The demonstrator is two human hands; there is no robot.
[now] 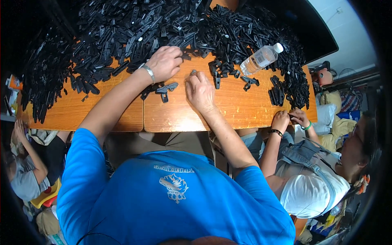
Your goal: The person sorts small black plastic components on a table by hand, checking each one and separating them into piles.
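Note:
Beyond the table's near edge, my left hand (165, 63) is curled at the front of a large heap of black plastic parts (134, 32). Its fingertips are partly hidden, and whatever they hold I cannot make out. A dark part (186, 54) lies right by its fingers. My right hand (200, 90) rests on the wood with its fingers closed. A small greyish tip (193, 72) shows at its fingers, too little to name. Between my hands and the table edge lies a black clip-like part (166, 89), with a looped piece below it.
A clear plastic bottle (261, 60) with a white cap leans over the parts at right. Loose black pieces (250, 83) lie near it. At the right edge of the wooden table (241, 118), a co-worker's hands (281, 121) handle something dark. Another person (24, 171) sits at left.

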